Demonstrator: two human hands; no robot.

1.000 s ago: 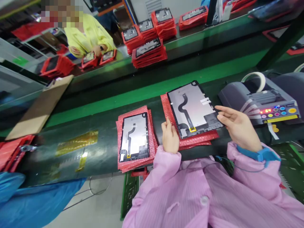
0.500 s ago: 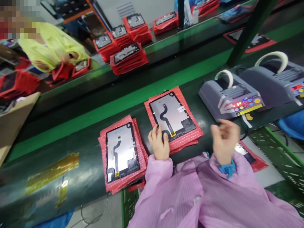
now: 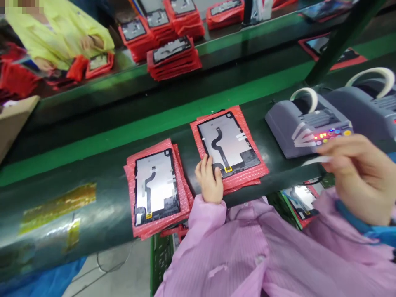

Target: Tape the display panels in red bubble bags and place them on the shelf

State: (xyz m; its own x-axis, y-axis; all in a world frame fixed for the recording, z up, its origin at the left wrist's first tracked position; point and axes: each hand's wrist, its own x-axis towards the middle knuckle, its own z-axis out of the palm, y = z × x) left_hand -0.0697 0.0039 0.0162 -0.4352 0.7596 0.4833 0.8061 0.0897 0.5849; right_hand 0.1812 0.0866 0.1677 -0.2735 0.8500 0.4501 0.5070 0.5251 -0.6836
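Below, a green crate [image 3: 161,262] (contents unclear); right fingers [image 3: 346,145] pinch tape [image 3: 317,160].

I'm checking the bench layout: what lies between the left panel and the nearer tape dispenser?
In the head view, another panel on red wrap, with the left hand at its near left corner.

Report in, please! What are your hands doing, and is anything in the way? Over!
Left hand at near left corner of panel. Right hand pinching white strip. Panel lying on red wrap. Nothing seen blocking either hand.
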